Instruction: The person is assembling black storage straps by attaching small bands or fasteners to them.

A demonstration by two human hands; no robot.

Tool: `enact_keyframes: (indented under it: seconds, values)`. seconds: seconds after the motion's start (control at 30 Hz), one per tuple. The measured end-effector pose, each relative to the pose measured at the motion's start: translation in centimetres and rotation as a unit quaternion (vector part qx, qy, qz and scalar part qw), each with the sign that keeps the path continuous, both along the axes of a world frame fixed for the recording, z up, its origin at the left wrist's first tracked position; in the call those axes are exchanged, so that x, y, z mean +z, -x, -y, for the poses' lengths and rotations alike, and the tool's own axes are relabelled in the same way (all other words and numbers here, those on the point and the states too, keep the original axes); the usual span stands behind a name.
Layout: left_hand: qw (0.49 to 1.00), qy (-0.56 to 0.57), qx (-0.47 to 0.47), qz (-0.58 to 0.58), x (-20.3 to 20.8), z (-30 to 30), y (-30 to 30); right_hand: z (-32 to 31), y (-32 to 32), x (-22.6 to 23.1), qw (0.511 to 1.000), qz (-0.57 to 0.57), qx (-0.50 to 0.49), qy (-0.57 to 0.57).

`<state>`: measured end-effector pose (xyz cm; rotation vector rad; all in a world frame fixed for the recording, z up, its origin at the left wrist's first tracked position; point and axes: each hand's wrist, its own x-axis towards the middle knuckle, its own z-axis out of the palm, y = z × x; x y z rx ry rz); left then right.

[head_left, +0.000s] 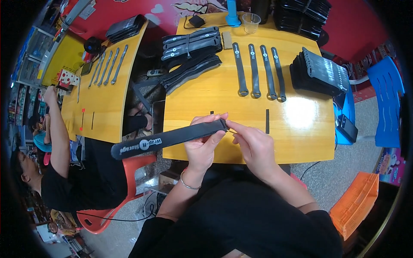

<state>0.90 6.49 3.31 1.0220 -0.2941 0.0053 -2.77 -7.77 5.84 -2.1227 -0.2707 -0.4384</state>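
Observation:
A black strap (176, 137) with white lettering is held above the near edge of the yellow table. My left hand (200, 150) is closed round it close to its right end, thumb in front, and the long printed part sticks out to the left. At that end the fingertips of my right hand (257, 148) pinch the strap's folded tip, touching the left thumb. What lies between these fingertips is too small to make out. Beyond my hands, several similar straps (254, 69) lie side by side, their looped ends toward me.
Bundled black straps (191, 45) lie at the back left of the table (193, 142), and a tall stack of straps (322, 75) at the right. A clear cup (251, 23) stands behind. A co-worker (81, 180) sits left at another table. An orange crate (355, 204) is at lower right.

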Motion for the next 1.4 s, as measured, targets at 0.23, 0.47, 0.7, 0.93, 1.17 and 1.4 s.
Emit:
enact_keyframes:
  seconds: [0.23, 0.47, 0.7, 0.93, 1.17, 1.4]
  values:
    - [0.981, -0.134, 0.088, 0.105, 0.1, -0.1, -0.2, -0.8, -0.4, 0.1, 0.953, -0.166, 0.018, -0.251]
    - [0.986, -0.104, 0.079, 0.101, -0.1, -0.3, -0.6, -0.6, -0.7, -0.5, 1.000, 0.004, 0.015, -0.023]
    - [0.996, -0.066, 0.043, 0.041, 0.0, -0.3, -0.3, -0.6, -0.6, -0.8, 0.922, -0.180, 0.064, -0.337]
    - [0.998, -0.048, 0.036, 0.027, 0.2, 0.3, -0.3, -0.9, -0.6, 0.2, 0.962, -0.129, 0.034, -0.238]
    - [0.996, -0.067, 0.033, 0.040, 0.3, 0.3, -0.3, -1.4, -0.7, -0.8, 0.947, -0.126, 0.030, -0.293]
    - [0.998, -0.063, 0.026, 0.017, 0.1, 0.1, 0.0, -1.5, -1.0, -1.4, 0.974, -0.049, -0.003, -0.221]
